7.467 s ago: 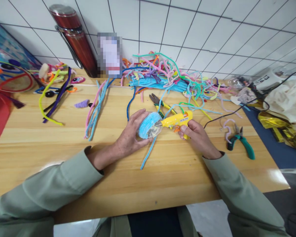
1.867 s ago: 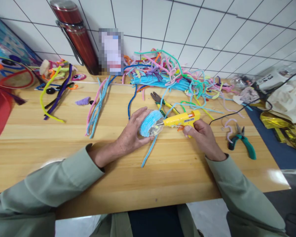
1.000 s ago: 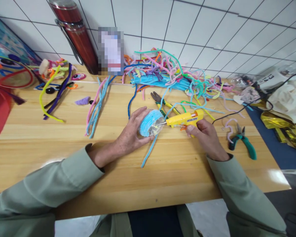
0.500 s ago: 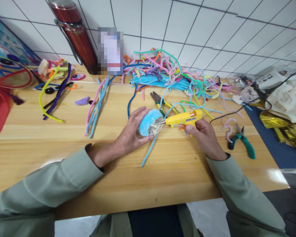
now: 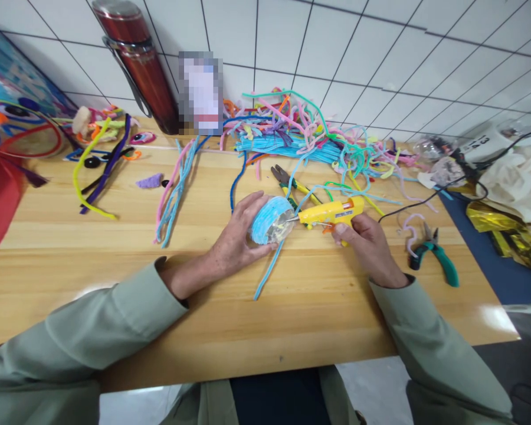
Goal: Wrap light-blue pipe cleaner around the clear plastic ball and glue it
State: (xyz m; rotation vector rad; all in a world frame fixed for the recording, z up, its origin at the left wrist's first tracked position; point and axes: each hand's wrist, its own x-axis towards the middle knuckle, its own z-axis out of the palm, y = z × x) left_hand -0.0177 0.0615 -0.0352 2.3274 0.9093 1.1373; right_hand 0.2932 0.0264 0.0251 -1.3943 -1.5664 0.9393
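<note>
My left hand [image 5: 240,236] is wrapped round a clear ball [image 5: 272,220], partly covered with rows of light blue pipe cleaner. Its bare, see-through side faces right. In my right hand [image 5: 366,241] is a yellow hot glue gun [image 5: 331,211] with an orange trigger. The gun's metal nozzle points left and meets or nearly meets the ball's bare side. A light blue pipe cleaner [image 5: 268,271] runs from beside the ball down toward me; whether it is joined to the ball I cannot tell. Behind the gun lie pliers with yellow-and-green handles [image 5: 287,180].
Tangled pipe cleaners [image 5: 301,133] are heaped along the tiled wall. A red thermos [image 5: 137,65] stands back left. Green-handled pliers [image 5: 438,257] lie on the right, near the gun's black cord [image 5: 418,203]. More pipe cleaners [image 5: 177,189] lie left of my hands on the wooden table [image 5: 318,319].
The view has shifted very slightly. Both hands keep their hold on the ball and the glue gun, with the nozzle still at the ball's bare side.
</note>
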